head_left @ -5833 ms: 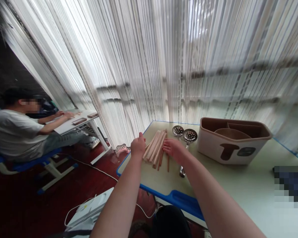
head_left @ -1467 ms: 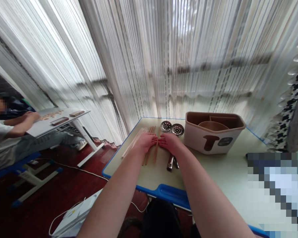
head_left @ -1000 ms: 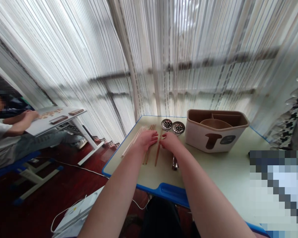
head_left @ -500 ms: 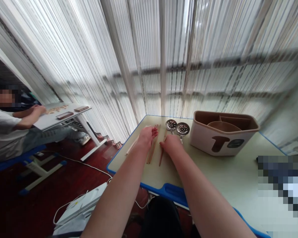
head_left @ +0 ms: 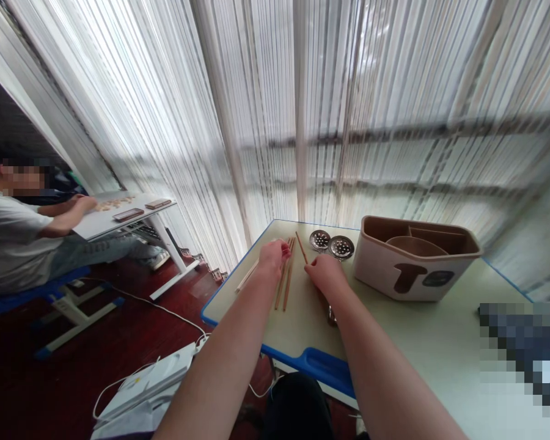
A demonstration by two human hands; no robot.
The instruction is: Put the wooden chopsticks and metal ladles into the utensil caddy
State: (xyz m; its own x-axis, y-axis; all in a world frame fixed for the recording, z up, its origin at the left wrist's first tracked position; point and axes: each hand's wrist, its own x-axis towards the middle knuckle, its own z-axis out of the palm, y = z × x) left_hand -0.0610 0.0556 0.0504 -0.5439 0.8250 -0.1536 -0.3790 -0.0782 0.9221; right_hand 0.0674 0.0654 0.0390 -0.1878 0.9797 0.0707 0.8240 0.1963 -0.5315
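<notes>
On the pale green bench point(head_left: 297, 324) with the blue edge, both hands are at a group of wooden chopsticks. The left hand point(head_left: 274, 253) lies flat on the chopsticks point(head_left: 285, 282), fingers stretched and loose, pressing them to the surface and not closed around them; several sticks come out below the palm toward the person. A few paler sticks point(head_left: 248, 278) lie just beside the left hand, near the left edge of the bench. The right hand point(head_left: 324, 274) is closed on one darker chopstick point(head_left: 301, 247), which sticks out from the fingers and points away toward the window, tilted a little to the left. Just beyond the right hand, two round metal strainer spoons point(head_left: 330, 244) lie side by side, and a part of one handle shows under the right wrist. To the right stands a beige holder point(head_left: 407, 272) with a brown rim and compartments inside. White thread curtains point(head_left: 302, 104) hang behind the bench. Far to the left, another person point(head_left: 13, 238) sits at a separate white desk point(head_left: 114, 217) with their hands on it.
</notes>
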